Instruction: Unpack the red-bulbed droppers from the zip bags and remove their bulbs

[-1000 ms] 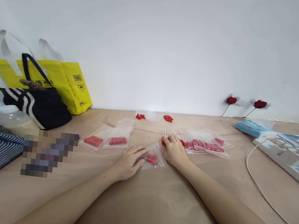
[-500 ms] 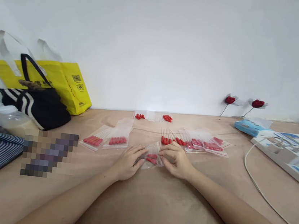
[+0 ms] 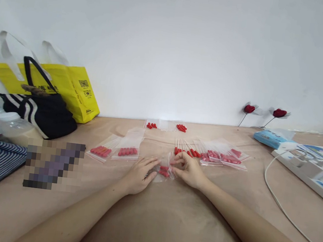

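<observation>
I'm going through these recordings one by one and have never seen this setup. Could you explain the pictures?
There is no machine here: a person works with two bare hands. Every picture comes from one camera worn on the head, looking forward and down. The left hand lies at the left side of a small clear bag with red pieces inside; the right hand seems to pinch its right edge. Beyond, on the brown table, are loose red-tipped sticks and more bags of them. A yellow bag stands at the left.
</observation>
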`<state>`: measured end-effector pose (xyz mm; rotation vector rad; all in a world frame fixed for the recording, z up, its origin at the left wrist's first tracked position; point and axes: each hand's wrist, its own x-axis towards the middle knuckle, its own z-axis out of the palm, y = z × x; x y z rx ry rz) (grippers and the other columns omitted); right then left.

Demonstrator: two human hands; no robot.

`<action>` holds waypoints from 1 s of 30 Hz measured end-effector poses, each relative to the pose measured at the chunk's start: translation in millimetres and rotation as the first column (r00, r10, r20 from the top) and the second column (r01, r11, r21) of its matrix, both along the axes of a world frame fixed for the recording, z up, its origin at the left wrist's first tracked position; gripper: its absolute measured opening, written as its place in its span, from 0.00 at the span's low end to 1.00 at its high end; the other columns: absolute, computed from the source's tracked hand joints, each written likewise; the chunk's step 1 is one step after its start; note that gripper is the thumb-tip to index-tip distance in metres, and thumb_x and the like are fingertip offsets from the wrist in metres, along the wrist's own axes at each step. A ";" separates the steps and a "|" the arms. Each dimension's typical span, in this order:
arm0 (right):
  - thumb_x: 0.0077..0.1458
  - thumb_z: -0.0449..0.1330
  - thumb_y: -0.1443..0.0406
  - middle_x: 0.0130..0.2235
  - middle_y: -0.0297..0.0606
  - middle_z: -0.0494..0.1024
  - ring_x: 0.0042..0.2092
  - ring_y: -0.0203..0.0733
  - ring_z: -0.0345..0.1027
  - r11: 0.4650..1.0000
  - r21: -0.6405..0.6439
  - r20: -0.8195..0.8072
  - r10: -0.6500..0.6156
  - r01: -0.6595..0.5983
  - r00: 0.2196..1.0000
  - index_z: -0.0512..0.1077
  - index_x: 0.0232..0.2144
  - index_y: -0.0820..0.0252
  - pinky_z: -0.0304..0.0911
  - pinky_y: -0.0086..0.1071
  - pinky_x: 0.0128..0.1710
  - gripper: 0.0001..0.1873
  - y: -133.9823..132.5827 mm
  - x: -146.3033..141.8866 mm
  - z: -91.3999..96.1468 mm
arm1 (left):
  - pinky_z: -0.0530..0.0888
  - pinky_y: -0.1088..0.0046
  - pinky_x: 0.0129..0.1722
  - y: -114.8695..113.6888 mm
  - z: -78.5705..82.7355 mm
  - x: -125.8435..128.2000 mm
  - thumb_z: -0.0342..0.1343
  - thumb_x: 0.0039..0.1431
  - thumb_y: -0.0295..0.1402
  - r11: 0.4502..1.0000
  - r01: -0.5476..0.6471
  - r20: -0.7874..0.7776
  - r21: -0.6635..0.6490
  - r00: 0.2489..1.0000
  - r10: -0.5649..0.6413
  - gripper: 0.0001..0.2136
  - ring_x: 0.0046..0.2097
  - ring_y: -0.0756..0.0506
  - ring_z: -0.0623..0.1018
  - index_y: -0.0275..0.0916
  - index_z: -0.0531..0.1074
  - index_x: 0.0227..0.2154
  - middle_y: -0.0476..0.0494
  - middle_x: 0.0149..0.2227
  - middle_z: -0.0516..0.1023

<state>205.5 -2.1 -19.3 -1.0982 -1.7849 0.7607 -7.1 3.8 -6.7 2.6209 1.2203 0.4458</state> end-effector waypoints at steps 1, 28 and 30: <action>0.42 0.61 0.64 0.33 0.36 0.74 0.35 0.36 0.68 1.000 -0.001 0.001 0.014 -0.014 1.000 0.63 0.31 0.60 0.61 0.30 0.33 0.13 0.2 -0.9 0.7 | 0.56 0.57 0.57 0.1 -0.3 0.0 0.43 0.58 0.32 1.000 0.006 0.002 -0.005 1.000 -0.006 0.19 0.57 0.44 0.61 0.39 0.60 0.52 0.41 0.56 0.62; 0.42 0.57 0.66 0.26 0.34 0.71 0.30 0.36 0.63 0.984 0.172 0.624 -0.073 -0.045 0.778 0.65 0.24 0.60 0.54 0.27 0.29 0.03 -11.3 -13.4 20.6 | 0.56 0.59 0.57 0.3 -1.0 0.5 0.44 0.58 0.34 0.999 0.040 0.017 -0.009 0.999 -0.040 0.19 0.57 0.45 0.60 0.40 0.60 0.53 0.42 0.56 0.62; 0.42 0.56 0.68 0.25 0.33 0.70 0.29 0.36 0.62 0.982 0.188 0.573 -0.097 -0.016 0.814 0.65 0.25 0.60 0.54 0.27 0.29 0.03 -12.6 -14.3 19.1 | 0.56 0.59 0.57 0.1 -0.6 0.5 0.44 0.58 0.34 0.999 0.037 0.012 -0.012 0.999 -0.037 0.19 0.57 0.45 0.60 0.39 0.60 0.52 0.42 0.56 0.62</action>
